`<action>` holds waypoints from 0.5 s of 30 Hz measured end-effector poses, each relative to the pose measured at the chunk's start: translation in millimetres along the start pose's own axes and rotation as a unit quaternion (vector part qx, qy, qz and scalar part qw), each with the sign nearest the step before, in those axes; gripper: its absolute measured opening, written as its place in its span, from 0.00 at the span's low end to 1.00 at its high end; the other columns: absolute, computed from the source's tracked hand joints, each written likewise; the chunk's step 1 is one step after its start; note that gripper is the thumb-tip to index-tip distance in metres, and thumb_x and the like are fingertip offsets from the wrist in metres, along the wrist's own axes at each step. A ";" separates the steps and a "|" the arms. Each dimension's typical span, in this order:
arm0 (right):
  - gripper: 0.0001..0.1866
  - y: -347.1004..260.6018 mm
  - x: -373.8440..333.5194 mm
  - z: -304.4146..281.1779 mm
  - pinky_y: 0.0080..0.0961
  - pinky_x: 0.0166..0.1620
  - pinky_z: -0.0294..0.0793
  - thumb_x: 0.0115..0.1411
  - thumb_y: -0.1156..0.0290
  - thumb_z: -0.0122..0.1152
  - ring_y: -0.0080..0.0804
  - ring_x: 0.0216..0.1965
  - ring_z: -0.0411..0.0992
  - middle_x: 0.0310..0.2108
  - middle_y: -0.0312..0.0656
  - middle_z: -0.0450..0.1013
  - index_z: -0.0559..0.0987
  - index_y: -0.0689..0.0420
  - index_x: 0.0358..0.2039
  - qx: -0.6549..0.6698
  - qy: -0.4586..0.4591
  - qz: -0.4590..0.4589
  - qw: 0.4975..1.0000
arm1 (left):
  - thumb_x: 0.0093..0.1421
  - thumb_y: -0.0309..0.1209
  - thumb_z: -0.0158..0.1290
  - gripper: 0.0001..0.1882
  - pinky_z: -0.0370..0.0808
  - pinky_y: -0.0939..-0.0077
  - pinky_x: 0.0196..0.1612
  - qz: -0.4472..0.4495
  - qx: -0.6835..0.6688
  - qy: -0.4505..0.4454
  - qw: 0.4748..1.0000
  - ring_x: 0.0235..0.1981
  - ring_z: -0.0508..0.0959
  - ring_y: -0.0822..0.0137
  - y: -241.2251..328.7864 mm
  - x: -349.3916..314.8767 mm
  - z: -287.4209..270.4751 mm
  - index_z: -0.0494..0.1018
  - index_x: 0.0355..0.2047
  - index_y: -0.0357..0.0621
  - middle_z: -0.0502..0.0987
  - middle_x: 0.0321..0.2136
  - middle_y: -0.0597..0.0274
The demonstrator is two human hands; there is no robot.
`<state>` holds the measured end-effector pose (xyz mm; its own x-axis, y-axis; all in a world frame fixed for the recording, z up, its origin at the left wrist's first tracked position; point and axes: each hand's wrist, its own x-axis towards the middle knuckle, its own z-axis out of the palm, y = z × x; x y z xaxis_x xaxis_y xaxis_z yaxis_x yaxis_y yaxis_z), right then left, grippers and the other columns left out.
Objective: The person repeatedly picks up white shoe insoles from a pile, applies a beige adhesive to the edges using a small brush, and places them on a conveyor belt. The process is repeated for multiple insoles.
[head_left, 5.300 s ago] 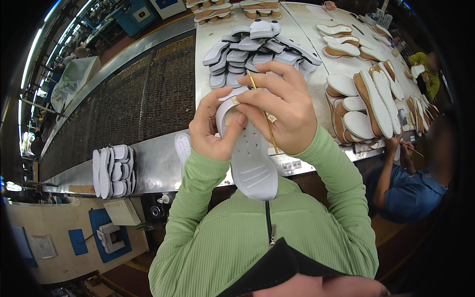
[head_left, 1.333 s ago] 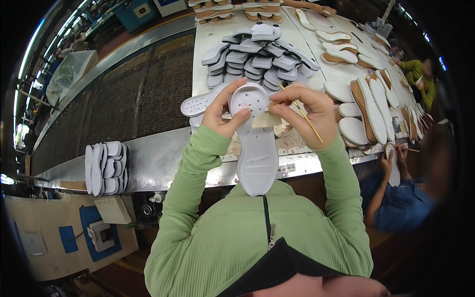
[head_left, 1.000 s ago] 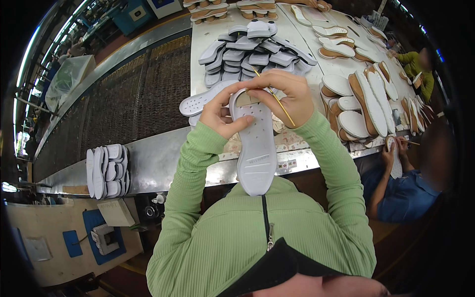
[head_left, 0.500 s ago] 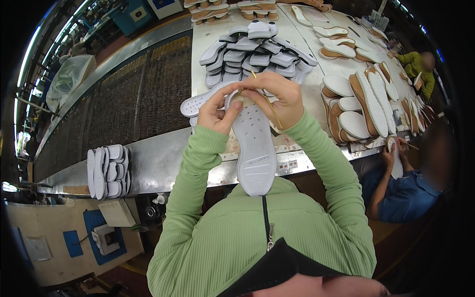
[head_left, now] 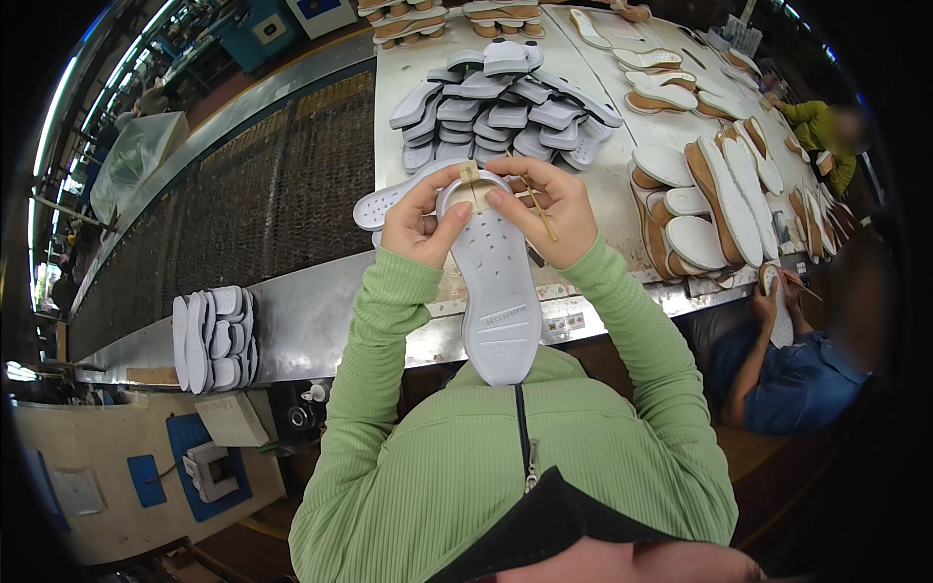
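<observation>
A pale white shoe sole [head_left: 501, 306] with small holes points away from me, its near end against my green top. My left hand [head_left: 418, 222] grips the left side of its far end, thumb on the inner face. On the right side, my right hand [head_left: 556, 212] pinches the same end, its thumb also inside. A thin yellowish stick [head_left: 540, 210] lies across the right hand's fingers. Between the hands a small tan strip [head_left: 469, 173] with a dark centre line sits at the sole's rim. Another white sole [head_left: 381, 206] lies on the table behind my left hand.
Beyond my hands rises a pile of white soles [head_left: 496, 102]. Tan-sided soles [head_left: 714, 204] cover the table's right. More white soles [head_left: 214, 335] stand at the left on a metal ledge [head_left: 311, 325]. A person in blue [head_left: 802, 384] works close on the right.
My right hand has lowered and shifted off the sole's far rim, uncovering the tan strip. Both thumbs now press inside that end. The stick has tilted with the right hand.
</observation>
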<state>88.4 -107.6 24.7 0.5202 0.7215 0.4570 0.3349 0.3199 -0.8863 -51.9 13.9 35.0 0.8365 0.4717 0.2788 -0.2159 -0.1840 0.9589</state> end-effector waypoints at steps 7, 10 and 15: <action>0.15 -3.0 -1.5 -1.4 0.18 0.31 0.76 0.55 0.72 0.64 0.21 0.31 0.73 0.34 0.41 0.77 0.78 0.64 0.42 0.024 -0.004 0.031 0.999 | 0.60 0.25 0.54 0.21 0.75 0.81 0.41 -0.009 -0.024 0.022 0.999 0.38 0.77 0.73 -0.5 0.2 4.7 0.66 0.53 0.32 0.78 0.39 0.56; 0.15 -6.1 -2.8 -0.4 0.18 0.31 0.76 0.54 0.73 0.64 0.21 0.30 0.73 0.34 0.40 0.77 0.78 0.64 0.42 0.008 0.004 0.014 1.000 | 0.59 0.25 0.56 0.19 0.74 0.80 0.42 0.017 -0.005 0.036 0.999 0.39 0.77 0.73 -1.8 -0.1 11.8 0.67 0.50 0.34 0.77 0.39 0.57; 0.15 -24.0 -0.7 -1.1 0.22 0.34 0.75 0.51 0.74 0.66 0.26 0.31 0.74 0.34 0.43 0.77 0.78 0.62 0.41 -0.045 0.018 -0.045 0.998 | 0.58 0.26 0.57 0.17 0.75 0.82 0.39 0.058 0.023 0.043 0.997 0.38 0.77 0.74 3.3 -0.2 15.8 0.69 0.47 0.36 0.77 0.38 0.58</action>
<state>80.9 -116.4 45.8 0.5112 0.6695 0.5389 0.4509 0.3248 -0.8313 -44.8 -0.3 37.3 0.7606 0.5172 0.3923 -0.2836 -0.2788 0.9175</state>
